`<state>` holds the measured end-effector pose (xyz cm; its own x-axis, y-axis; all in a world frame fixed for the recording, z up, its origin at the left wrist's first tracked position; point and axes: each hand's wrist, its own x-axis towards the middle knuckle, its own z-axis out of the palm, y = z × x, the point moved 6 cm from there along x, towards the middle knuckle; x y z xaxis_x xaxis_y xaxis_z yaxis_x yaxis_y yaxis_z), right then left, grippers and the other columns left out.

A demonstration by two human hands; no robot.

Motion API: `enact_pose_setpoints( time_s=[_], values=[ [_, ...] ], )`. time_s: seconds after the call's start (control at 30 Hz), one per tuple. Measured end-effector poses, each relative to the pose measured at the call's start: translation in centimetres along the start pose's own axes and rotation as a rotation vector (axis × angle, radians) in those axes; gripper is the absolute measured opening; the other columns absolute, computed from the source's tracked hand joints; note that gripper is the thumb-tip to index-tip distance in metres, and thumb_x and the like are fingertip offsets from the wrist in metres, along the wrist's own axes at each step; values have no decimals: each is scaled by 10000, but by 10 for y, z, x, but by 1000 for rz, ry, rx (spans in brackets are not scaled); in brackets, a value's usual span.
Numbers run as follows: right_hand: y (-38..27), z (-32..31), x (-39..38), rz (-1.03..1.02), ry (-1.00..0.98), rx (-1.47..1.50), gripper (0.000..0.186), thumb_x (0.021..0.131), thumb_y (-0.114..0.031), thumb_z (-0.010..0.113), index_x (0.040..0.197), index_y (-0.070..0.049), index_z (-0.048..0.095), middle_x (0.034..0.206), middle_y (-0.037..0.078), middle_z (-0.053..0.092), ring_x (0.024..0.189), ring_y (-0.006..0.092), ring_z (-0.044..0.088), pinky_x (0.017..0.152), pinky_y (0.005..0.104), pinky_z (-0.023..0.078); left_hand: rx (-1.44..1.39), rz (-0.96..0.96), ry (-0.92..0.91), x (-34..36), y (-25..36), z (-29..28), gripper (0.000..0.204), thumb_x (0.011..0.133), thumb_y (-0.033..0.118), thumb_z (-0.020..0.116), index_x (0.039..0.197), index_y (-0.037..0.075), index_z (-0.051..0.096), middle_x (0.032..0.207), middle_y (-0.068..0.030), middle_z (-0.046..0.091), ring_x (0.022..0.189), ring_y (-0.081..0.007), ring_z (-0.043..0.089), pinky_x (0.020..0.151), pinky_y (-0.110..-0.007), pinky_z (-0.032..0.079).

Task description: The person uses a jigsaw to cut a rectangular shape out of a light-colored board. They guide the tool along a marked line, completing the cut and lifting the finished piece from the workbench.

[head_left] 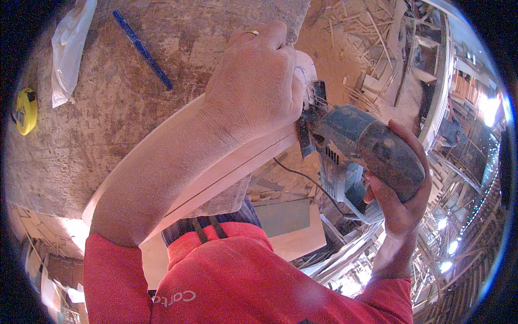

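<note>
My right hand [404, 208] is wrapped round the rear body of a dusty blue-green jigsaw [342, 129]. The tool's front and base plate meet the end of a pale wooden board [259, 151], where curved pencil marks show. That board lies along the near edge of a worn wooden table [145, 135], and a dark line runs along its side. Fingers curled, my left hand [253, 81] presses down on and grips the board's end close to the jigsaw; a ring is on one finger. The jigsaw's blade is too hidden to make out.
On the table lie a slim blue stick [143, 49], a crumpled translucent plastic bag [70, 54] and a yellow tape measure [26, 112]. A dark cord [305, 175] hangs below the jigsaw. Wood offcuts [372, 32] and sawdust litter the floor beyond the table's right edge.
</note>
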<state>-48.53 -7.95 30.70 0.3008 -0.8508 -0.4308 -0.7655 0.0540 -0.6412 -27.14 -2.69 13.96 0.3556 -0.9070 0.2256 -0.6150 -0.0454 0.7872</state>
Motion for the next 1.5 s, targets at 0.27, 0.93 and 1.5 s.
enact_pose_setpoints(
  time_s=[0.27,0.93,1.5],
  values=[
    [-2,0,1,-27,-27,-32,795,825,-191,946,1525,-24,609,1403,137,721,1260,251,719,1069,375,579,-21,-22,5,0,1,-1,235,858,196,722,896,-26,790,1028,-222,680,952,-430,706,924,-533,576],
    [-3,1,3,-47,-58,18,837,807,-208,990,1526,-19,606,1401,127,719,1287,251,703,1102,384,569,-15,-15,-9,-1,2,-3,217,856,182,736,949,-1,806,1051,-209,667,968,-425,698,936,-530,567],
    [-7,5,4,-42,3,-59,937,790,-299,950,1581,0,548,1173,87,753,825,118,713,571,231,556,-46,45,70,-1,3,-4,242,922,153,692,1102,198,849,904,-175,637,858,-427,679,767,-530,564]
  ],
)
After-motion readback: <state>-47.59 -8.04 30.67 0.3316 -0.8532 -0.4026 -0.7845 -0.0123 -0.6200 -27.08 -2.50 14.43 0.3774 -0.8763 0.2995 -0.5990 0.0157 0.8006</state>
